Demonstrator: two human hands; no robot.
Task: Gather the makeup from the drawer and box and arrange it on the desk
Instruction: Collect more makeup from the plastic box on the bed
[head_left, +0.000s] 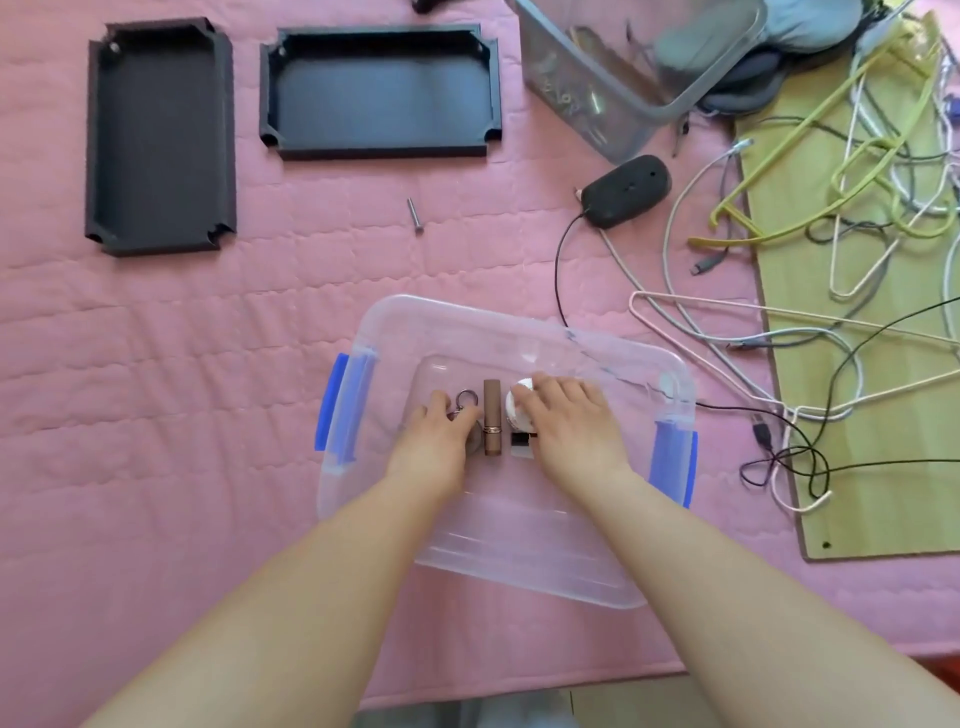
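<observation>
In the lower middle of the frame, inside the clear box (519, 571), the left hand (434, 441) closes its fingers on a key ring (466, 399). Beside it lies the brown lipstick (492, 423). The right hand (571, 426) grips a white jar (514, 408).

Clear plastic box (498, 540) with blue side latches, open, sits on pink quilted surface. Inside, side by side: brown lipstick tube (492, 423) lying flat, capped; small white round jar (517, 408) just right of it; grey compact with ring clasp (466, 402) just left, partly hidden.
</observation>
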